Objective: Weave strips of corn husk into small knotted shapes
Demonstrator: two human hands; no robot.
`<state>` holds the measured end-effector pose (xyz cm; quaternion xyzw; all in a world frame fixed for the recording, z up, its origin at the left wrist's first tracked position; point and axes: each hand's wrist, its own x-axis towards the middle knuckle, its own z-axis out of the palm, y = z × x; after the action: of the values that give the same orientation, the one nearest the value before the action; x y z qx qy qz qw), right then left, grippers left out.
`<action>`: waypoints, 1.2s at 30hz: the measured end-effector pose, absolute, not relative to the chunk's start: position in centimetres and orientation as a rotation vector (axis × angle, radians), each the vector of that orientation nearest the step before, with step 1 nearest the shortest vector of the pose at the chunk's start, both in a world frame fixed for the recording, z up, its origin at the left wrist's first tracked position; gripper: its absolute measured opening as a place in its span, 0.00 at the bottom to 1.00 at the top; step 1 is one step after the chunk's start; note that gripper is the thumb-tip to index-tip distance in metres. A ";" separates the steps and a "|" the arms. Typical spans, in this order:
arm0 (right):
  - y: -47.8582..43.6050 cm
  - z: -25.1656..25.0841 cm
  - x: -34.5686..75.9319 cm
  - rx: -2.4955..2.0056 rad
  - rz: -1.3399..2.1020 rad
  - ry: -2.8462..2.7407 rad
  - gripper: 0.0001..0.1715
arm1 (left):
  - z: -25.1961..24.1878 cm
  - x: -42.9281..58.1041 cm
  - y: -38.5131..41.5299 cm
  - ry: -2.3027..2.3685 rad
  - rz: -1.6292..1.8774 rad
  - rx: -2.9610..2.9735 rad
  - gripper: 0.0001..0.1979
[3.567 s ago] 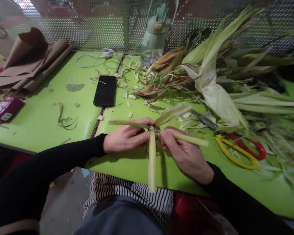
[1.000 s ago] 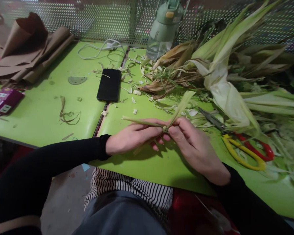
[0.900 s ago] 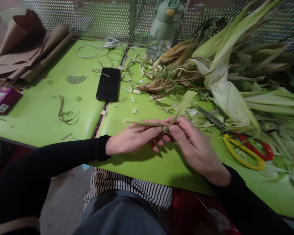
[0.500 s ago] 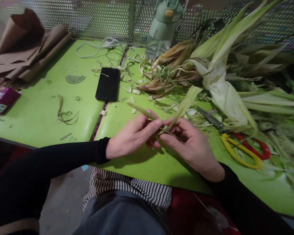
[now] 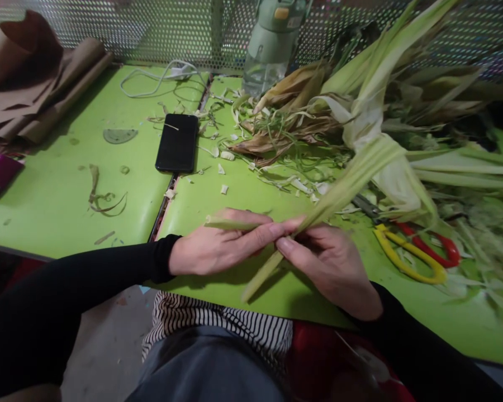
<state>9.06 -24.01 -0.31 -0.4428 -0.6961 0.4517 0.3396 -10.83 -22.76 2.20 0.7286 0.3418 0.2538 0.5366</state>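
Between my hands, over the front of the green table, are folded strips of pale green corn husk [image 5: 339, 181]. My right hand [image 5: 329, 262] pinches them between thumb and fingers; one long piece fans out to the upper right and a narrow end [image 5: 260, 282] points down to the lower left. Fingertips of my left hand [image 5: 224, 245] close on the same husk from the left, and another rolled strip end [image 5: 230, 224] lies across that hand. The exact crossing of the strips is hidden by my fingers. Scissors [image 5: 411, 254] with yellow and red handles lie right of my right hand.
A heap of corn husks [image 5: 373, 117] covers the right back. Behind stand a water bottle [image 5: 270, 47] and a perforated screen [image 5: 163, 33]. A phone [image 5: 176, 143], protractor [image 5: 120, 135], white cable [image 5: 145, 84], brown paper [image 5: 37, 95] and purple box [image 5: 0, 176] lie leftward.
The husk held in my hands now reaches farther to the upper right, and a narrow end shows at the lower left. Both hands have shifted slightly downward. The view has turned a little.
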 end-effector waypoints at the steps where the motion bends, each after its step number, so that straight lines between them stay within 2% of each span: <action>1: -24.1 -0.2 9.0 -1.146 1.199 -1.777 0.05 | 2.3 -10.9 -22.9 0.815 0.611 1.736 0.16; 9: -23.6 0.2 9.0 -1.161 1.395 -1.575 0.02 | 1.8 -10.8 -22.8 0.860 0.596 1.675 0.19; 13: -22.9 0.1 9.2 -1.110 1.530 -1.544 0.10 | 0.7 -10.4 -22.2 0.856 0.676 1.540 0.16; 19: -22.9 -0.5 9.1 -1.119 1.499 -1.534 0.12 | -0.2 -9.9 -22.0 0.656 0.636 1.377 0.10; 23: -22.9 -0.6 9.2 -1.169 1.501 -1.575 0.14 | -0.2 -9.9 -22.0 0.703 0.589 1.360 0.11; 30: -23.0 -0.1 9.1 -1.177 1.373 -1.676 0.09 | 0.8 -10.4 -22.3 0.907 0.559 1.376 0.11; 36: -23.0 -0.4 9.0 -1.107 1.334 -1.729 0.12 | 1.0 -10.4 -22.4 0.888 0.537 1.313 0.14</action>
<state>9.04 -22.96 -0.41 -0.4254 -0.6642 0.5126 0.3395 -10.38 -22.37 0.96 0.5824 0.3942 0.2381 0.6699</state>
